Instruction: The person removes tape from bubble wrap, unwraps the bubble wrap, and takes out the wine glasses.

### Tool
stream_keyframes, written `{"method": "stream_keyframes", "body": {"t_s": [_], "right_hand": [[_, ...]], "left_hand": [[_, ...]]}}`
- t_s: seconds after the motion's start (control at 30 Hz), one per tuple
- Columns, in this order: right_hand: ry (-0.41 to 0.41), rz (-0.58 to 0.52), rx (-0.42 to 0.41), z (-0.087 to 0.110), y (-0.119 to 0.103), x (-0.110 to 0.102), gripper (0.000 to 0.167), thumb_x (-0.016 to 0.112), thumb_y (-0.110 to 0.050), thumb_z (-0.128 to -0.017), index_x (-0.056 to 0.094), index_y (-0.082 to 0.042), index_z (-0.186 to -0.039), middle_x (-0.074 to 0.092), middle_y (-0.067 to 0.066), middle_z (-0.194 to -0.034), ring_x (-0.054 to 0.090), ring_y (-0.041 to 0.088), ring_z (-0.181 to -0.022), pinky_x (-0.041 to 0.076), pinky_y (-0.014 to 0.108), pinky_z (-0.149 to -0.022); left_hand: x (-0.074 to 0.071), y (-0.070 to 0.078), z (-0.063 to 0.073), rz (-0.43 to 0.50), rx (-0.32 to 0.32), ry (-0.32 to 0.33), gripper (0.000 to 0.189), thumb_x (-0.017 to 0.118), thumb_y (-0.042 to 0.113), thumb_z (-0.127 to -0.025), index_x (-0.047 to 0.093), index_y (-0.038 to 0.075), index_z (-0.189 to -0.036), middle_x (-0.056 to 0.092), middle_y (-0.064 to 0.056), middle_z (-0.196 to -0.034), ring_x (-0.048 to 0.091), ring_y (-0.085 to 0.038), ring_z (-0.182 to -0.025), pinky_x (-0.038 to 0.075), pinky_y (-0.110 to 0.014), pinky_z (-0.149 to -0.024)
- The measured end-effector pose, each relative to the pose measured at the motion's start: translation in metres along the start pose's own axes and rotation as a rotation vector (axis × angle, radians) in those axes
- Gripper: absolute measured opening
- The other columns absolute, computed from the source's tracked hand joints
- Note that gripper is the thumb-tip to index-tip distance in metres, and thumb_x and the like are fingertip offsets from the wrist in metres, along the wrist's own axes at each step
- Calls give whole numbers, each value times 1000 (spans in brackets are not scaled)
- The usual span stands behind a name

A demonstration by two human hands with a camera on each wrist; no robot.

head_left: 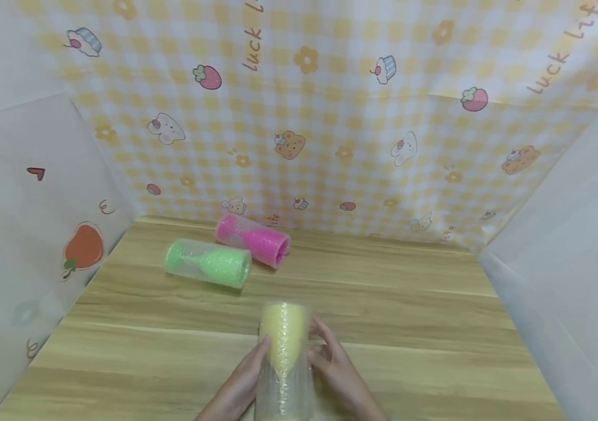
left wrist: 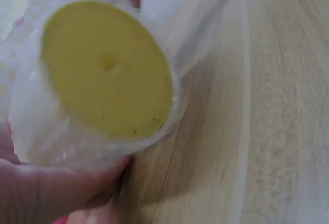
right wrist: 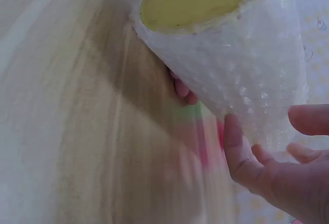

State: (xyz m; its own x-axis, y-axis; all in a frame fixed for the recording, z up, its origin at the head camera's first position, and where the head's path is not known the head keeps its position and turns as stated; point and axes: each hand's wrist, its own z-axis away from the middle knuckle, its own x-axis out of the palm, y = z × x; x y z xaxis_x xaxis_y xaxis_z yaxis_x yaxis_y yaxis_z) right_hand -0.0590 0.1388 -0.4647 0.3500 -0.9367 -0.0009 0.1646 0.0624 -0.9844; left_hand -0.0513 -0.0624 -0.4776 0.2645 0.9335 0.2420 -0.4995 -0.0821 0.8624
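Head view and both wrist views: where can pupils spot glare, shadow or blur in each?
Head view: bright glints run down the wrapped yellow item; left wrist view: a soft shadow lies on the wooden table beside it; right wrist view: small highlights dot its bubble wrap, while a green patch and a pink patch are blurred.

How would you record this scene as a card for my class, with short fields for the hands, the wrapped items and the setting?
Held item: yellow wrapped item, goblet-shaped inside clear bubble wrap
Left hand: left hand grips its left side, thumb in front
Right hand: right hand at its right side, fingers spread
Lying items: green wrapped item and pink wrapped item, both on their sides
Layout: pink behind green, nearer the backdrop
Surface: wood-grain table
Backdrop: yellow-and-white checked cloth with cartoon prints
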Motion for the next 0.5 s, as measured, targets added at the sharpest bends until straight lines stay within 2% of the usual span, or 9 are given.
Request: {"method": "stream_keyframes", "body": {"t_s": [0.1, 0.17, 0.27, 0.33, 0.43, 0.5], "right_hand": [[23, 65, -22, 2, -4, 3, 65, 54, -12, -91, 20, -7, -147, 27, 21, -144, 53, 10, -91, 50, 22, -79], [24, 118, -34, 4, -5, 4, 62, 54, -11, -91, 25, -5, -146, 26, 19, -144, 52, 11, -92, 50, 20, -79], [7, 198, -56, 4, -4, 4, 60, 52, -3, -89, 30, -4, -144, 25, 18, -144, 49, 13, -95, 48, 17, -80], [-10, 228, -73, 4, -2, 4, 62, 52, 1, -86, 31, -6, -144, 24, 17, -144, 47, 13, -96, 47, 15, -80], [-26, 283, -108, 2, 0, 5, 61, 57, -4, -86, 34, -8, -143, 26, 14, -141, 44, 16, -96, 45, 15, -79], [-38, 337, -147, 0, 1, 4, 61, 61, -14, -86, 35, -10, -142, 25, 14, -143, 44, 21, -103, 46, 23, -83]], "left_hand": [[4, 2, 2, -90, 57, 141, 94, 32, 66, -90, -3, 1, -148, -8, -27, -151, -8, -50, -136, -2, -66, -106], [5, 4, 5, -164, 127, 202, 79, 32, 56, -95, 2, 9, -150, -1, -24, -153, -1, -50, -137, 3, -68, -106], [4, 6, 8, -302, 255, 259, 58, 35, 36, -100, 14, 18, -150, 13, -21, -151, 15, -50, -135, 15, -67, -106], [2, 8, 8, -395, 327, 283, 51, 37, 27, -100, 23, 16, -148, 22, -22, -147, 31, -48, -128, 27, -64, -104], [-3, 13, 8, -492, 365, 304, 50, 41, 27, -99, 30, 12, -145, 29, -24, -142, 46, -38, -116, 43, -55, -94], [-5, 16, 8, -522, 359, 298, 54, 44, 31, -98, 30, 8, -144, 30, -25, -142, 49, -33, -111, 49, -50, -88]]}}
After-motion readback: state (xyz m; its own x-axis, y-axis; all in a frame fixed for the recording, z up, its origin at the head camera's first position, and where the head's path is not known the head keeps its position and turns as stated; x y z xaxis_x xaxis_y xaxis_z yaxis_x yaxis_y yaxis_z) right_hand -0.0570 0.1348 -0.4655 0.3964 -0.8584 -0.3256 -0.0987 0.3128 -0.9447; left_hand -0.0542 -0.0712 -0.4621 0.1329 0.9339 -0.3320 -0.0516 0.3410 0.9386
